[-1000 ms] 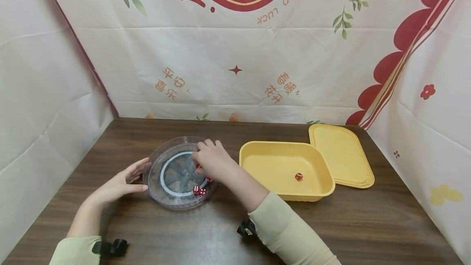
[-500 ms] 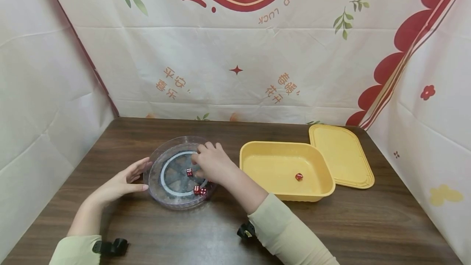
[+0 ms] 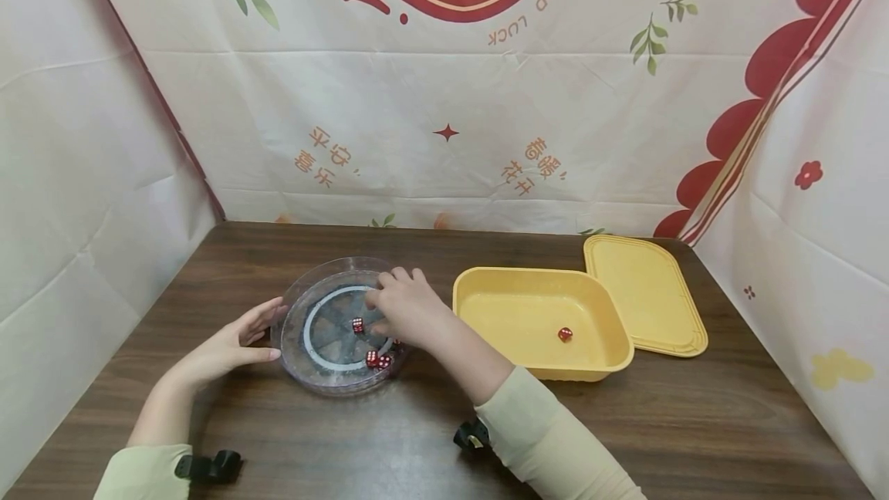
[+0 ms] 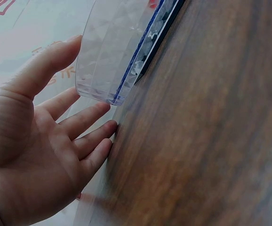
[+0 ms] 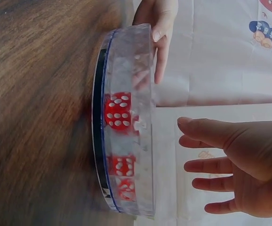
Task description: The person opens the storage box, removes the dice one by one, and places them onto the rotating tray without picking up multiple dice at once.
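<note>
A round clear plastic dish [image 3: 326,386] with a pale ring on its floor sits on the table, holding several red dice with white pips. One die [image 3: 357,325] lies near the middle; a touching pair of dice [image 3: 377,359] is at the front right, and another peeks out beside the right hand. My left hand [image 3: 225,344] is at the dish's left side, thumb and fingers extended, fingertips right at the wall. Over the right rim hovers my right hand [image 3: 410,309], its fingers loosely spread and nothing between them, as the right wrist view shows.
Right of the dish stands a yellow rectangular box [image 3: 496,319] with one red die [image 3: 566,334] in it. Its yellow lid [image 3: 646,295] lies behind and to the right, against the box's corner. A patterned cloth [image 3: 444,91] hangs along the table's far edge.
The die at my right fingertips a second ago has been let go and lies near the dish's middle. My right hand has since shifted slightly rightward. The left hand stays put.
</note>
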The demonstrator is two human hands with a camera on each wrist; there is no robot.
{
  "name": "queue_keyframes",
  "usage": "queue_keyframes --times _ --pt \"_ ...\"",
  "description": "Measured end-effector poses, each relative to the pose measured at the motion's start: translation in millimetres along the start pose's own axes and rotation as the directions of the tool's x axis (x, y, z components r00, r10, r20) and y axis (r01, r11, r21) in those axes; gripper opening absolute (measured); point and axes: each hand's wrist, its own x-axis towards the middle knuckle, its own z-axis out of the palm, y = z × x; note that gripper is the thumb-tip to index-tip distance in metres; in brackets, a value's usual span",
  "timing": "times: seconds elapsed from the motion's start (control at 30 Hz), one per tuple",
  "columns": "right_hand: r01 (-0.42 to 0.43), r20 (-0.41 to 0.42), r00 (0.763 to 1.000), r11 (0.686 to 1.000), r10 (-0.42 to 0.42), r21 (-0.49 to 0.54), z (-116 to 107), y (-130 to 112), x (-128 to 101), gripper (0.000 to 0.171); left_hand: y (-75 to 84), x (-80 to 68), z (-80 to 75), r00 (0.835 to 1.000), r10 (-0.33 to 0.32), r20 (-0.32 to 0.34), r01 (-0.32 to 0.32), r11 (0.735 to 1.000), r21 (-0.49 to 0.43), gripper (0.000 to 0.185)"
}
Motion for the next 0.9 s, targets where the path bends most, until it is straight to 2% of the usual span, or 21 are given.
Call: queue_keyframes --times 0.3,0.63,0.9 --pt "-0.017 -0.005 1.0 1.0 0.017 0.013 -3 6 -9 0.034 0.3 -0.9 0.4 1.0 -0.009 -0.005 0.009 1.0 0.011 0.081" --pt "-0.029 -0.02 0.999 0.999 0.029 0.033 -5 11 -19 0.039 -0.9 0.2 0.8 1.0 0.008 -0.001 -0.008 1.0 0.002 0.081" --pt "-0.024 -0.092 0.995 0.999 0.027 0.029 -3 20 -34 0.028 -1.9 0.8 0.7 1.0 0.01 -0.003 -0.01 1.0 0.0 0.08"
